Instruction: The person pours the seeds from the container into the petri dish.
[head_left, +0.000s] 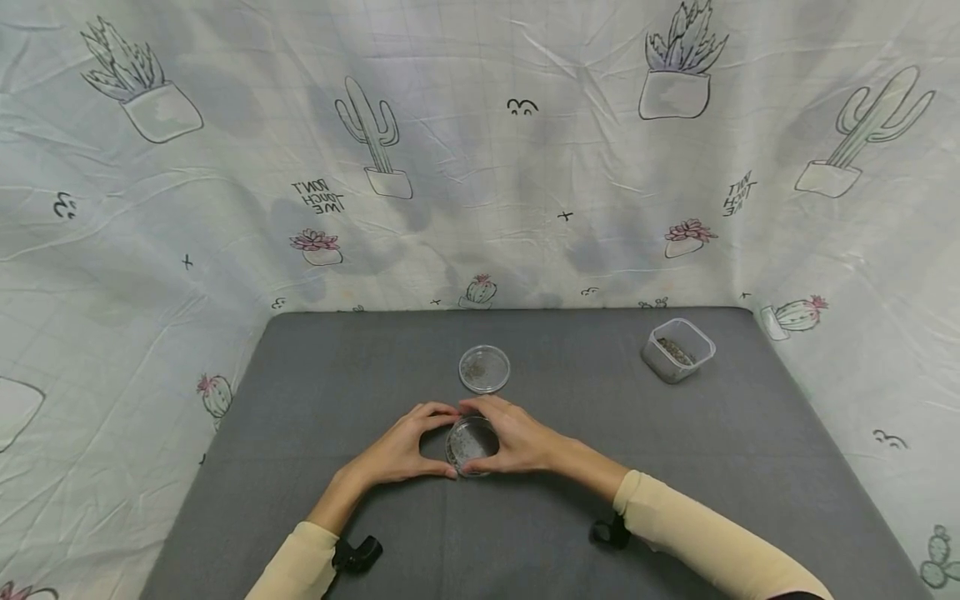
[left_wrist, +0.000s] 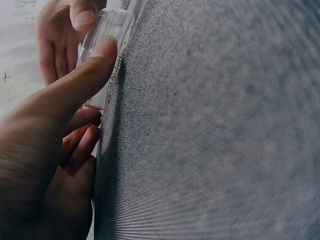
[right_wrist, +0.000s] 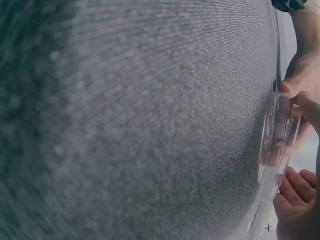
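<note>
A clear round petri dish (head_left: 470,443) with dark specks inside sits on the grey table (head_left: 600,400), a little in front of its middle. My left hand (head_left: 444,442) curls round the dish's left rim and my right hand (head_left: 491,440) round its right rim. In the left wrist view my thumb (left_wrist: 95,62) presses the dish's (left_wrist: 112,30) edge, with the right hand's fingers (left_wrist: 82,17) on it further along. In the right wrist view the dish (right_wrist: 277,140) stands edge-on, with the left thumb (right_wrist: 289,89) above it and my right fingers (right_wrist: 295,200) below.
A second clear round dish (head_left: 484,368) with fine specks lies just behind the hands. A square clear tub (head_left: 677,350) with dark grains stands at the back right. Cactus-print cloth (head_left: 480,167) walls the table on three sides.
</note>
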